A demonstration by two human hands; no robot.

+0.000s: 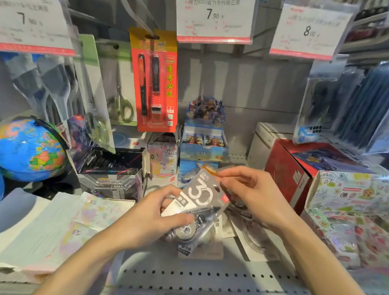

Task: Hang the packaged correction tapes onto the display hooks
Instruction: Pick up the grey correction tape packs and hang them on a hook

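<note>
Here both hands (154, 215) (252, 191) pinch one correction tape pack (197, 199) above the shelf edge (204, 281).

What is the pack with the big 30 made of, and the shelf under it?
The correction tape pack looks like printed card under clear shiny plastic; light glints off its front. Both the left hand and right hand hold it. The shelf seems painted grey metal, given its rows of punched holes.

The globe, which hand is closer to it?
Left. The left hand grips the correction tape pack on the side toward the globe; the right hand pinches the pack's top, farther away.
</note>
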